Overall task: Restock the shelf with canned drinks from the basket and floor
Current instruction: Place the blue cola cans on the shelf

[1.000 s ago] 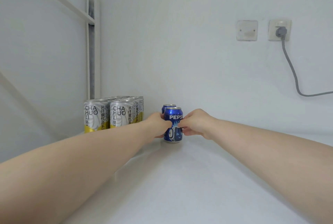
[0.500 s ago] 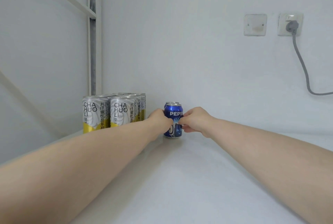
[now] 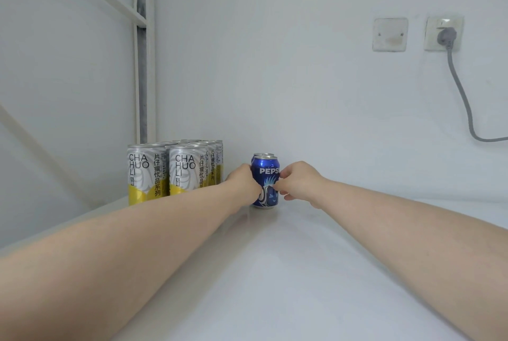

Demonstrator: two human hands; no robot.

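A blue Pepsi can [image 3: 266,176] stands upright on the white shelf [image 3: 275,272], far back towards the rear wall and right of the middle of a block of taller cans. Its body is a deep, glossy blue with the brand name in white capitals across the upper part, the last letter hidden by fingers, and a pale blue and white graphic below; the rim and top are silver. The left hand [image 3: 242,182] grips the can's left side, with the thumb lying over the lower front. The right hand [image 3: 298,184] holds the right side with curled fingers pressed against the label. Both bare forearms reach in from the near edge of the shelf. Directly behind the held can the top of a second blue can [image 3: 259,155] shows; whether the two touch cannot be told. To the left, near but apart, the silver and yellow cans [image 3: 165,173] stand in rows, printed with "CHA HUO LI" and Chinese characters. A white upright post [image 3: 141,66] rises behind them. On the wall at the upper right are a blank wall plate [image 3: 390,34] and a socket [image 3: 443,34] with a grey cable [image 3: 461,93] hanging from its plug.
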